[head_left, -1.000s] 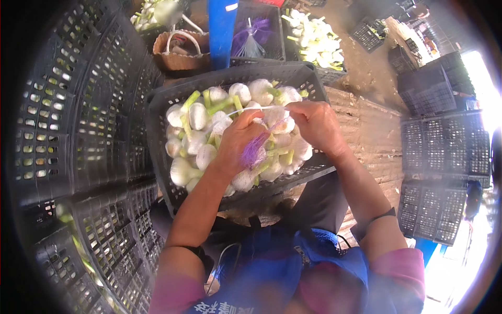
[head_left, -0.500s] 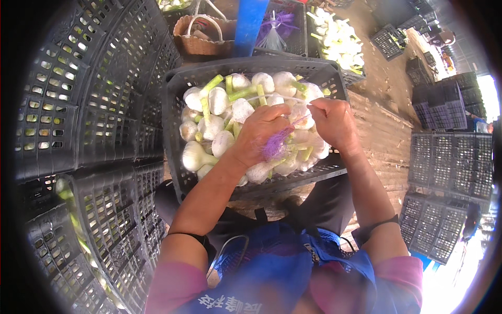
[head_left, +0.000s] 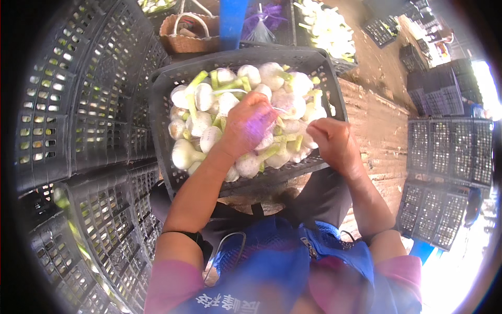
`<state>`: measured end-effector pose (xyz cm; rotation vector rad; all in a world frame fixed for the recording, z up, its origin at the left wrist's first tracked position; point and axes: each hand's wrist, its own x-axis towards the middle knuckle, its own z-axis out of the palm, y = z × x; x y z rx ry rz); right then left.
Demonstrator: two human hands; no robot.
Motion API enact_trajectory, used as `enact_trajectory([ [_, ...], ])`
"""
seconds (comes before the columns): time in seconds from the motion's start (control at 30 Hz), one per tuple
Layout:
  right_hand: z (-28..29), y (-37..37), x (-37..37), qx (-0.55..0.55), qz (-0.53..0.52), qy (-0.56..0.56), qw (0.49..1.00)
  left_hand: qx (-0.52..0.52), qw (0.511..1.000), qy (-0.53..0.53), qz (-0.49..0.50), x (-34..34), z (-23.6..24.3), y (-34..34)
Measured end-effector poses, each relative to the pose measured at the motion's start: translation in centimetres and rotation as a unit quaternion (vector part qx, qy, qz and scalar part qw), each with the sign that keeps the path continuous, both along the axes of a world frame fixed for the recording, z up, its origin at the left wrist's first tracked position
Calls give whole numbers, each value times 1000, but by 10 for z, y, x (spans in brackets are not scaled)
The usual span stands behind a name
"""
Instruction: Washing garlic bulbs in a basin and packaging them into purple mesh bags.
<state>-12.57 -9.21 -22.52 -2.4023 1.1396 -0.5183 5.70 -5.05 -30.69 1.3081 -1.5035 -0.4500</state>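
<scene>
A black plastic crate (head_left: 337,86) in front of me is full of white garlic bulbs (head_left: 198,124) with cut green stems. Above the heap, my left hand (head_left: 241,125) is closed around purple mesh netting (head_left: 267,116). A thin white plastic strip (head_left: 228,91) pokes out to the left of that hand, and a short light end shows on its right. Close to the crate's right end, my right hand (head_left: 337,142) is curled with its fingers pressed together. Whatever it may hold is too small or hidden to make out.
Tall black crates (head_left: 112,104) stand stacked at my left. Beyond the front crate are a wicker basket (head_left: 189,43), a blue post (head_left: 230,26), a clear bag of thin strips (head_left: 260,32) and another garlic crate (head_left: 327,31). More crates (head_left: 447,149) stand at the right.
My hands have moved apart: the left slid slightly left with the netting, the right dropped toward me. The white strip no longer spans toward the right hand. The whole view has shifted a little.
</scene>
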Motion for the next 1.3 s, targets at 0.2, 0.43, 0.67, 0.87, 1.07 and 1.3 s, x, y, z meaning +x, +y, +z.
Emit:
enact_trajectory([
  [0.2, -13, 57, 8, 254, 59, -83, 962, 15, 984, -178, 14, 10, -14, -4],
  [0.43, -39, 90, 89, 596, -35, -332, 730, 176, 962, -198, -69, -4, 56, -2],
  [0.67, -89, 109, 159, 480, -76, -721, 494, -8, 840, -526, -135, -11, 55, -19],
  [0.87, -54, 96, 114, 621, 268, -216, 704, -104, 789, -595, -109, -6, 43, -10],
  [1.07, 34, 10, 26, 388, 450, -93, 799, 85, 808, -556, -175, -19, 59, -6],
  [1.3, 31, -21, 139, -70, 365, 266, 889, 119, 930, -334, -97, -26, 19, -14],
])
